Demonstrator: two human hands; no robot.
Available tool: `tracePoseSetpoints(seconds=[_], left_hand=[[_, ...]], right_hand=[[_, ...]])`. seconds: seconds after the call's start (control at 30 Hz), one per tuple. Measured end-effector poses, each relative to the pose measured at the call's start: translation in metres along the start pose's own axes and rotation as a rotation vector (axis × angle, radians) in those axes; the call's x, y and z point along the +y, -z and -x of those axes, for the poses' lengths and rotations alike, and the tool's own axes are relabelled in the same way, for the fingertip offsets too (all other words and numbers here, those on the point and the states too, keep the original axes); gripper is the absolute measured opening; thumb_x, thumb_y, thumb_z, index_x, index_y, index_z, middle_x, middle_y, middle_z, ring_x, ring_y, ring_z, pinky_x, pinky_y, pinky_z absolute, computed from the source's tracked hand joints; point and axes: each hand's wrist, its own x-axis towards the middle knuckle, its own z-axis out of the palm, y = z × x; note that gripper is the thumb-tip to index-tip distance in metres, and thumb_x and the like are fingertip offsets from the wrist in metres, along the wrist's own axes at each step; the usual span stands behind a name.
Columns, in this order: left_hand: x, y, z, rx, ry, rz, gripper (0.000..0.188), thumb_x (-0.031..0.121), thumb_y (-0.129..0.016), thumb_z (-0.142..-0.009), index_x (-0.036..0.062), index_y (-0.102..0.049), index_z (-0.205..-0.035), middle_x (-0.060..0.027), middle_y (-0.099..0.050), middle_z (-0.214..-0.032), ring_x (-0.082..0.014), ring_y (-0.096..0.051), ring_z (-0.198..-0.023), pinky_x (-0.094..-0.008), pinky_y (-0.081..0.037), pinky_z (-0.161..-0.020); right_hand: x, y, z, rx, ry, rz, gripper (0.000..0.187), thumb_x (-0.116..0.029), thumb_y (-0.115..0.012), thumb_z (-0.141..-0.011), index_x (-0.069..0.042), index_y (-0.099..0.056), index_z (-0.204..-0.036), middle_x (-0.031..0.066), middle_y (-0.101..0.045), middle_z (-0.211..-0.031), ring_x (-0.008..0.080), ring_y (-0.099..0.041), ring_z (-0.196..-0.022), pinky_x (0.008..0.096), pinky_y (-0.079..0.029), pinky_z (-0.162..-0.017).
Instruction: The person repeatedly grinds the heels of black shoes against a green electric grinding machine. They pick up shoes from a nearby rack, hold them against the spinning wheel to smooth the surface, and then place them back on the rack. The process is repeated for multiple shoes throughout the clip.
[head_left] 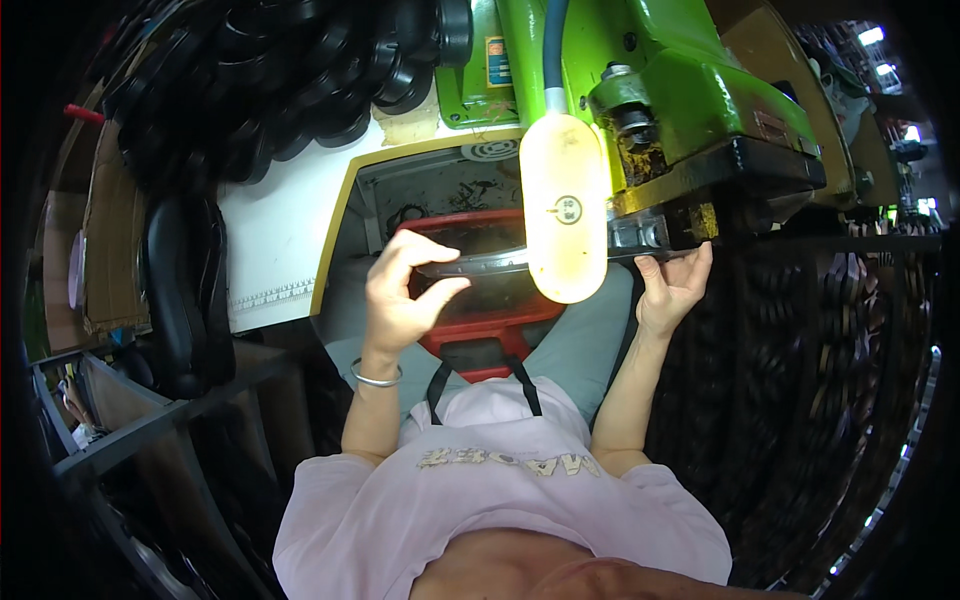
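Note:
A black shoe sole [490, 262], seen edge-on, spans from my left hand across to the green machine [690, 110]. My left hand [400, 295] curls loosely round its left end, index finger over it and thumb just below. The sole's right end [640, 235], thicker and heel-like, lies beside the machine's dark working head [710, 215]. My right hand [672, 285] supports that end from below with thumb and fingers. A bright oval lamp [565, 205] hides the sole's middle. Where the sole meets the machine is partly in shadow.
Many black soles [290, 80] are piled on the white table [275, 240] at left. More soles [185, 280] stand beside its edge. Below my hands is a red plastic container [490, 330] between my knees. Racks of dark soles [800, 370] fill the right side.

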Motion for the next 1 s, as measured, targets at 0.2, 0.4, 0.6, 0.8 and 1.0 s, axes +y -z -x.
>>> tracePoseSetpoints(seconds=[0.2,0.4,0.6,0.8,1.0], left_hand=[[0.001,-0.009,-0.006,-0.037,-0.209,-0.138,0.033,-0.004,-0.08,-0.061,0.0036,-0.066,-0.09,-0.0088,-0.058,-0.08,-0.0223,-0.059,-0.073,-0.0321,-0.049,-0.063],[-0.001,-0.012,-0.005,-0.021,-0.159,-0.127,0.036,-0.002,-0.081,-0.062,0.0028,-0.063,-0.093,-0.01,-0.061,-0.083,-0.0238,-0.06,-0.072,-0.0333,-0.051,-0.064],[0.02,-0.028,-0.023,0.009,-0.197,-0.197,0.031,0.0,-0.08,-0.064,0.0022,-0.063,-0.09,-0.0103,-0.062,-0.083,-0.0257,-0.061,-0.073,-0.0337,-0.05,-0.063],[0.014,-0.064,-0.034,0.028,-0.32,-0.237,0.021,0.0,-0.075,-0.066,0.0013,-0.062,-0.082,-0.0103,-0.062,-0.081,-0.0276,-0.059,-0.07,-0.0354,-0.049,-0.062],[0.012,-0.045,-0.028,0.061,-0.191,-0.147,0.025,-0.002,-0.078,-0.063,0.001,-0.061,-0.082,-0.0119,-0.061,-0.078,-0.0275,-0.059,-0.07,-0.0342,-0.049,-0.063]], right_hand=[[0.013,0.008,-0.002,0.031,0.087,0.013,0.081,0.006,-0.08,-0.071,0.0,-0.037,-0.139,0.0132,-0.055,-0.118,0.0205,-0.058,-0.103,0.0326,-0.05,-0.09],[0.017,0.011,0.0,0.061,0.096,-0.001,0.081,0.005,-0.081,-0.07,-0.001,-0.037,-0.138,0.0136,-0.055,-0.119,0.0212,-0.057,-0.105,0.033,-0.05,-0.091],[0.02,0.015,-0.006,0.094,0.032,-0.037,0.081,0.005,-0.081,-0.07,-0.002,-0.038,-0.138,0.0116,-0.055,-0.12,0.02,-0.056,-0.106,0.0325,-0.048,-0.093],[0.035,0.035,-0.015,0.187,-0.039,-0.086,0.079,0.004,-0.08,-0.07,-0.002,-0.039,-0.138,0.0105,-0.054,-0.12,0.0205,-0.054,-0.108,0.0324,-0.047,-0.094],[0.032,0.028,-0.004,0.129,-0.091,-0.054,0.078,0.007,-0.078,-0.071,-0.001,-0.039,-0.138,0.012,-0.053,-0.123,0.0212,-0.055,-0.109,0.0325,-0.048,-0.093]])
